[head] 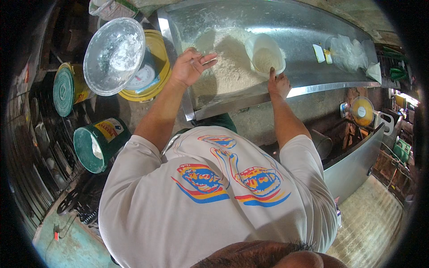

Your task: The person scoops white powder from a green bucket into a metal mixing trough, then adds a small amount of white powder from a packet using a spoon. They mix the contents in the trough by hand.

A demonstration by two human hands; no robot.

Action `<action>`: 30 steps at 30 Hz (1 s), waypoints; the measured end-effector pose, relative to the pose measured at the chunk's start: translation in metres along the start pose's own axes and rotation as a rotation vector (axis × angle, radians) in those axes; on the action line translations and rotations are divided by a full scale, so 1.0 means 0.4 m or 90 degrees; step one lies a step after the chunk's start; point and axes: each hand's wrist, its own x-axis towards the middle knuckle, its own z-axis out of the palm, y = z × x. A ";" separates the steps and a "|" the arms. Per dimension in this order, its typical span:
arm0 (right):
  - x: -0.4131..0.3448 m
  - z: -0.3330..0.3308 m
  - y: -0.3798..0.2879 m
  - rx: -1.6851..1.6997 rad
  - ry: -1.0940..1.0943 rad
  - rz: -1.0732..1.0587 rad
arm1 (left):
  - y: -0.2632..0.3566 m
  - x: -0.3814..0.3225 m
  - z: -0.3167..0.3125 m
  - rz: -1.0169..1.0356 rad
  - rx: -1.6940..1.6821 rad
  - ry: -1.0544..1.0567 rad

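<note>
My left hand point(192, 66) is raised over the near left part of a stainless-steel trough point(231, 97). Its fingers are apart and nothing is seen in them. Pale flour-like powder point(231, 70) lies heaped in the trough beyond and below that hand. My right hand point(279, 84) grips the near rim of a translucent white plastic tub point(249, 48), thumb at the rim. The tub is tilted and holds some of the same powder; whether it rests on the trough floor cannot be told. Left of the trough, a powder-dusted clear bowl point(114, 57) sits over a dial scale point(142, 78).
A yellow bucket or lid point(161, 50) is around the scale. Green buckets point(88, 149) stand at the left. Clear plastic bags point(348, 53) and small packets point(318, 53) lie at the trough's right end. A metal panel point(355, 164) and a yellow round container point(362, 111) are at the right.
</note>
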 end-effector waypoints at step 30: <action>-0.004 0.002 -0.003 0.020 0.057 -0.007 | 0.005 -0.011 -0.027 -0.001 0.036 0.013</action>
